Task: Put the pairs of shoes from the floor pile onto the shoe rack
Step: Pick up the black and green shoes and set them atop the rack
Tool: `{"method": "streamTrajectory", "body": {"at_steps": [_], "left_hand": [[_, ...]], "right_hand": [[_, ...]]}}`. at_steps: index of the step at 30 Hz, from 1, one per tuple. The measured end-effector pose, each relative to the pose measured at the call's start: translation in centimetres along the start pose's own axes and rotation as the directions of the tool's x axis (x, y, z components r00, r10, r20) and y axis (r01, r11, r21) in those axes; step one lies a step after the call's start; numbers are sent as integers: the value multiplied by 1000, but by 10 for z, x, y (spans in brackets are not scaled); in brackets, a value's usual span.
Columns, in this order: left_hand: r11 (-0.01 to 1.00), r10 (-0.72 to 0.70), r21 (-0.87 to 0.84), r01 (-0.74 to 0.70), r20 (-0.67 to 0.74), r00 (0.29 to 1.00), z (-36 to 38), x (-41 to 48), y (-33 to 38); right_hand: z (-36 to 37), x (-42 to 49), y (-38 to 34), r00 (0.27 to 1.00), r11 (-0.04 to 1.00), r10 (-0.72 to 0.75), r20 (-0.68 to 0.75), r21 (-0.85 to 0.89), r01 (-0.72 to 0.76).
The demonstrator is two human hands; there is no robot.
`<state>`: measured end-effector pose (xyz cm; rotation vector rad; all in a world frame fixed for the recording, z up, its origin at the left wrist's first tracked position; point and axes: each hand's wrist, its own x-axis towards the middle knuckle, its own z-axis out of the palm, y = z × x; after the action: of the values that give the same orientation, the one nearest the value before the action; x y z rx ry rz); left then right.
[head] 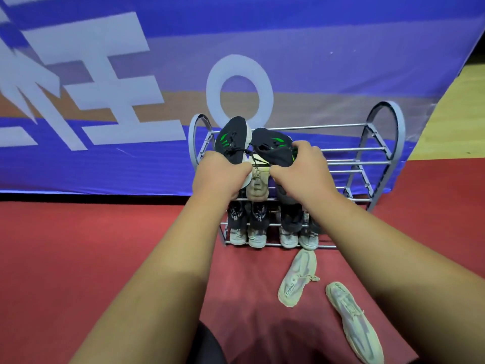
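The back of the scene is filled by a large blue banner [288, 30] printed with pale lettering and tan bands, hung down to a red matted floor [78, 245]; a strip of yellow wooden flooring [459, 114] is seen past the banner's right edge. Against the banner a grey metal shoe rack [372, 164] with arched ends and rod shelves is stood on the red floor. On its lowest shelf four dark shoes with pale soles [273, 229] are lined up side by side, and a beige shoe [258, 185] is seen on a shelf above them, partly hidden. Over the rack's left part a pair of black knit shoes with green stripes is held: the left black shoe [232, 137] is gripped by the left hand [219, 177], its fingers [242, 170] closed round the heel end, and the right black shoe [273, 148] is gripped by the right hand [301, 172], its fingers wrapped over the upper. Two pale beige sneakers [298, 278] are left on the floor in front of the rack, lying apart from each other.
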<state>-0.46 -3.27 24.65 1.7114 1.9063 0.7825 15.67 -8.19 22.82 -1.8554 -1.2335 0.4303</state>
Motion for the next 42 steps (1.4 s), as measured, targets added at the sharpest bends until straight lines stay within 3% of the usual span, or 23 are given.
{"method": "streamTrajectory", "body": {"at_steps": [9, 19, 23, 26, 29, 35, 42], "left_hand": [[1000, -12, 13, 12, -52, 999, 32, 69, -5], [990, 7, 140, 16, -163, 987, 60, 113, -21], [990, 27, 140, -5, -159, 987, 75, 119, -37], [995, 42, 99, -27, -159, 986, 79, 120, -47], [998, 60, 13, -59, -120, 991, 80, 121, -52], [985, 101, -121, -126, -194, 976, 79, 127, -62], [971, 123, -190, -143, -114, 986, 76, 130, -79]], "right_hand": [[48, 70, 23, 999, 998, 8, -44, 61, -6], [98, 110, 31, 996, 990, 2, -94, 143, 12], [108, 115, 41, 999, 998, -19, -45, 66, 22], [107, 114, 45, 995, 997, -74, 60, 6, 74], [99, 112, 46, 983, 991, -121, 139, 67, 112], [105, 106, 44, 973, 977, -181, 145, 140, 161], [104, 103, 47, 958, 974, -212, 191, 125, 190]]}}
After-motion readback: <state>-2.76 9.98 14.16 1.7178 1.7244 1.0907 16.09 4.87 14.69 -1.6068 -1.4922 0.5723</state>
